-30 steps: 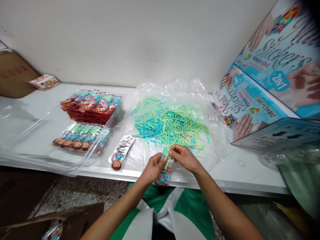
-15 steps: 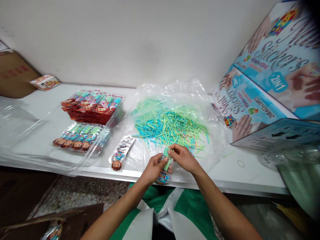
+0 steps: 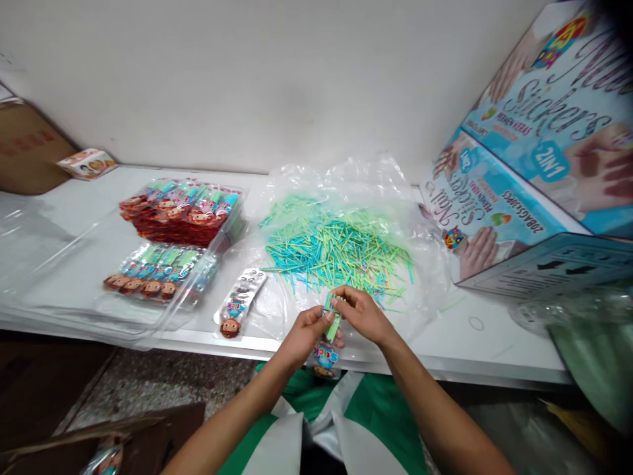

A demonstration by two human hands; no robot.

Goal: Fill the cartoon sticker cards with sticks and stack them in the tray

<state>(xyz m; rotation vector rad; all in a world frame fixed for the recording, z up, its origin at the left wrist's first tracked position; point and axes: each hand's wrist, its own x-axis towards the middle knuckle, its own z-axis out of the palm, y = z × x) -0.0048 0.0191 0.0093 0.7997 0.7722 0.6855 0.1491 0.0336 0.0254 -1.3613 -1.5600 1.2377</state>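
Note:
Close to the table's front edge, my left hand (image 3: 309, 332) is closed on a small printed plastic pouch (image 3: 325, 355) with a brown cartoon head at its lower end. My right hand (image 3: 362, 314) pinches the top end of a bunch of green and blue sticks (image 3: 333, 324), which lies at the pouch's upper part. Whether the sticks are fully inside it, I cannot tell. Beyond my hands is a heap of loose blue and green sticks (image 3: 316, 251) on a clear plastic sheet. Left of my hands lies another flat pouch (image 3: 240, 305).
At left, a clear plastic tray (image 3: 171, 313) lies beside stacked filled pouches (image 3: 180, 214) and a row of filled pouches (image 3: 155, 274). A large blue printed carton (image 3: 524, 165) stands at right, a brown box (image 3: 30, 152) far left. A rubber band (image 3: 476, 323) lies at right.
The pouch's lower end has swung slightly down and to the right, showing more of the cartoon head. Both hands stay nearly in place around the sticks.

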